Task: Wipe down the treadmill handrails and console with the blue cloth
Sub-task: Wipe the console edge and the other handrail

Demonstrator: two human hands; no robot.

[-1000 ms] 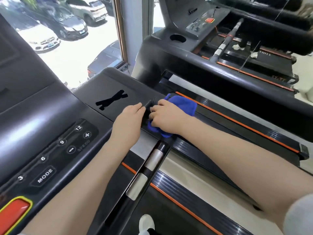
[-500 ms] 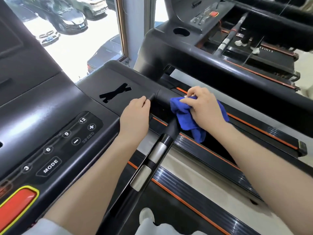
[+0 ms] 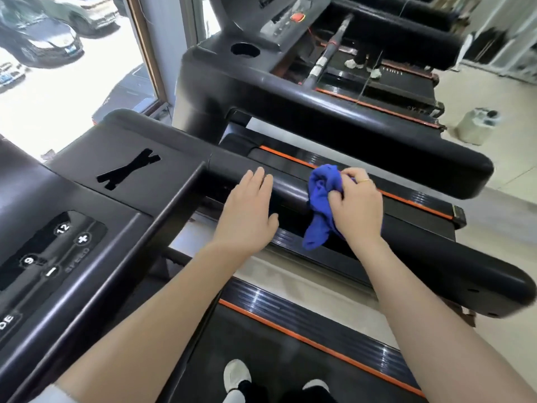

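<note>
My right hand (image 3: 356,207) pinches the bunched blue cloth (image 3: 319,199) against the thick black padded handrail (image 3: 290,189), whose long axis runs toward me, my flat, spread left hand (image 3: 247,210) resting console-side.

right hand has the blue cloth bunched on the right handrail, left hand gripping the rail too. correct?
Not quite. In the head view the left hand lies flat, fingers straight, on the handrail, not gripping it. The right hand does hold the blue cloth bunched on the rail.
</note>
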